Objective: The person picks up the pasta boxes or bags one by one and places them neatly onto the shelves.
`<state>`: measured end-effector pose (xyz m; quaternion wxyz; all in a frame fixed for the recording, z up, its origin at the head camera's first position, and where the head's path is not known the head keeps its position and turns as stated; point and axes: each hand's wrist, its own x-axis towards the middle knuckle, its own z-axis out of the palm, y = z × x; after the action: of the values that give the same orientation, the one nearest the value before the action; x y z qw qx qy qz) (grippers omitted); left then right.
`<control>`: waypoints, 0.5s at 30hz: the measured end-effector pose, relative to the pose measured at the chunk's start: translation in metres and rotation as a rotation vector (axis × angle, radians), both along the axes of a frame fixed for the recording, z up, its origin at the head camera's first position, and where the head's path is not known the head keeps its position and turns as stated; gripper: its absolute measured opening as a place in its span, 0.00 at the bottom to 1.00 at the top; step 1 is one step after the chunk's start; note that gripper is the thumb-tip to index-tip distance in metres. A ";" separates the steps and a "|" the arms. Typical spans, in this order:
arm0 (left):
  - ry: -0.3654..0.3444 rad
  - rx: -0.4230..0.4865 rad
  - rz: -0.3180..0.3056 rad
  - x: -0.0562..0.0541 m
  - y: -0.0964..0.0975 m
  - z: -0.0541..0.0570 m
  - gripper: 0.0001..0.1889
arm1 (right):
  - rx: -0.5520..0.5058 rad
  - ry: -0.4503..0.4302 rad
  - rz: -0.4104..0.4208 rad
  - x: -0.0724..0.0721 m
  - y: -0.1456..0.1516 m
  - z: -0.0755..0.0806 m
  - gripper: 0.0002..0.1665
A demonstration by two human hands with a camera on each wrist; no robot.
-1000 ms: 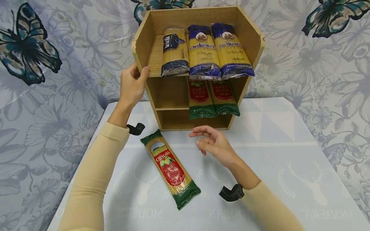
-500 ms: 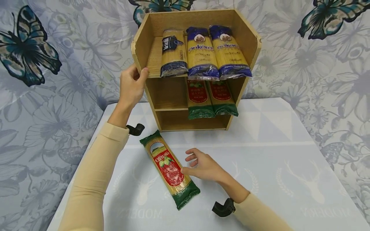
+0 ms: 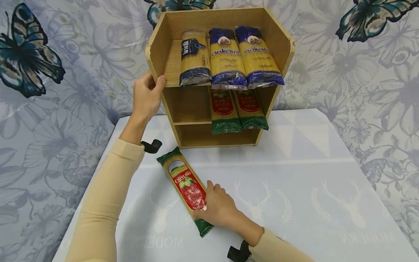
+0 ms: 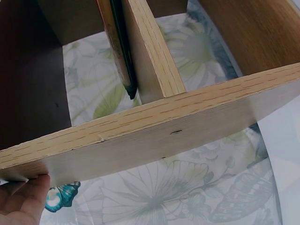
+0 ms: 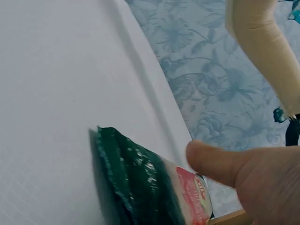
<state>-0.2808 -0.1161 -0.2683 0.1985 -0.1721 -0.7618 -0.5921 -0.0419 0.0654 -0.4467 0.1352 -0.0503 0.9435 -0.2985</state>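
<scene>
My left hand (image 3: 147, 96) grips the left edge of the wooden shelf unit (image 3: 188, 142), thumb on the front edge of its upper board. In the left wrist view, the left fingertips (image 4: 29, 197) press the outside of the side panel (image 4: 154, 140). On the table, an Olivoila spaghetti packet (image 3: 188, 182) lies slanted, gold and red with green ends. My right hand (image 3: 217, 207) holds it near its lower end, thumb across its face and fingers at its right edge. In the right wrist view, the thumb (image 5: 215, 161) overlaps the packet (image 5: 140, 173); the other fingers are hidden.
On the top shelf lie a La Sicilia pasta packet (image 3: 195, 60) and two Ankara packets (image 3: 227, 60) (image 3: 260, 58). Two green-ended packets (image 3: 225, 109) (image 3: 250, 109) jut from the middle shelf. A pale cloth covers the table (image 3: 294, 174), with a patterned backdrop (image 3: 327, 72) behind.
My right hand has come down and left from in front of the shelf unit onto the lower end of the spaghetti packet. The left hand has kept its hold on the unit.
</scene>
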 end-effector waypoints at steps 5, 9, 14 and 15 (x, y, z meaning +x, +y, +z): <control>-0.005 0.008 -0.006 -0.002 0.000 -0.001 0.15 | 0.075 0.037 -0.022 0.003 -0.009 -0.007 0.69; -0.001 0.018 -0.017 -0.002 0.001 0.000 0.15 | 0.066 0.040 -0.043 0.003 -0.011 -0.009 0.65; -0.010 0.016 -0.013 0.000 0.000 0.001 0.15 | 0.025 0.031 -0.069 0.000 -0.011 -0.011 0.49; -0.013 0.014 -0.011 0.000 0.000 0.000 0.15 | 0.015 0.032 -0.076 0.000 -0.010 -0.012 0.47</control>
<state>-0.2808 -0.1163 -0.2679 0.1915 -0.1710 -0.7580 -0.5996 -0.0423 0.0552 -0.4584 0.1093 -0.0184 0.9489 -0.2956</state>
